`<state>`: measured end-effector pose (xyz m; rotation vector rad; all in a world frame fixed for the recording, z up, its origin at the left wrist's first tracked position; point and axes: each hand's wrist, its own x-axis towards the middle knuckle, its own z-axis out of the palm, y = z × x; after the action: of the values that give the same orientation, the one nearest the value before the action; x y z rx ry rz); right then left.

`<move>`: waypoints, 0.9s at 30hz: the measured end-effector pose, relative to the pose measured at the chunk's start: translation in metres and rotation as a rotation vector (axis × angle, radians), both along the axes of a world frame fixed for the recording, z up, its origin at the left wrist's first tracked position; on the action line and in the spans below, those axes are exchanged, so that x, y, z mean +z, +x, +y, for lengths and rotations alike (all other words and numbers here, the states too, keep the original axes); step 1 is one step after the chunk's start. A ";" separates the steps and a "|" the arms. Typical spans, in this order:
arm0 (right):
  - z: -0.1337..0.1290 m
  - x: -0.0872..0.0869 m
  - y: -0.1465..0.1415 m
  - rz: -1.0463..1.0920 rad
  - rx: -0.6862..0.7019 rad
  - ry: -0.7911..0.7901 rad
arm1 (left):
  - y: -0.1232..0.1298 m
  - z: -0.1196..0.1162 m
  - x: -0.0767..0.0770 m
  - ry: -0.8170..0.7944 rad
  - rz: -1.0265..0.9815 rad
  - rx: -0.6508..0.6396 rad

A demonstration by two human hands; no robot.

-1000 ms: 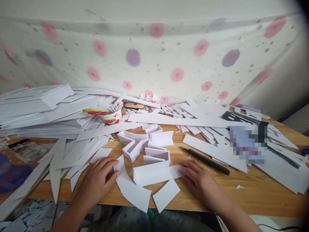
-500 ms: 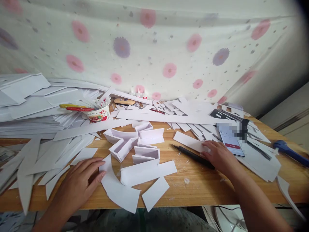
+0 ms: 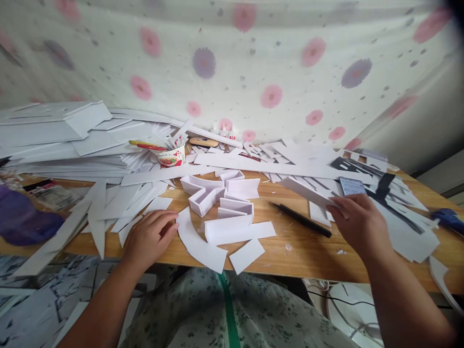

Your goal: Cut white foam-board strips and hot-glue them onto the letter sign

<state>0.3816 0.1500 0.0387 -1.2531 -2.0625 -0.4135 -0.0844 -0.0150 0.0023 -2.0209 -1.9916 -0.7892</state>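
Stacked white sheets (image 3: pixel 54 140) cover the far left corner of the wooden table (image 3: pixel 286 263). Right of centre, my right hand (image 3: pixel 362 224) grips a white strip (image 3: pixel 304 190) by its end. Near the front edge, my loosely curled left hand (image 3: pixel 150 237) touches the curved white piece (image 3: pixel 197 244); whether it's pinching, I can't tell. The black pen-shaped tool (image 3: pixel 304 220) lies between my hands.

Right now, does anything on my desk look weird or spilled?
I can't see any spill. But a curved white piece at the far right sticks out past the front edge of the desk, so it might fall. White scraps lie below the desk at lower left, which looks messy.
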 end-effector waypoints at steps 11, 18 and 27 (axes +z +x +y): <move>-0.059 0.014 -0.064 -0.118 0.624 -0.264 | 0.062 -0.025 0.006 0.182 -0.224 -0.096; -0.057 0.011 -0.105 -0.292 0.625 -0.281 | 0.071 -0.027 0.005 0.140 -0.251 -0.161; -0.059 0.003 -0.098 -0.239 0.613 -0.293 | 0.059 -0.030 0.004 -0.079 -0.085 -0.250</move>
<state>0.2838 0.0910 0.0414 -0.6783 -2.6451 0.0290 -0.0256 -0.0450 0.0064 -2.3516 -1.8632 -0.8715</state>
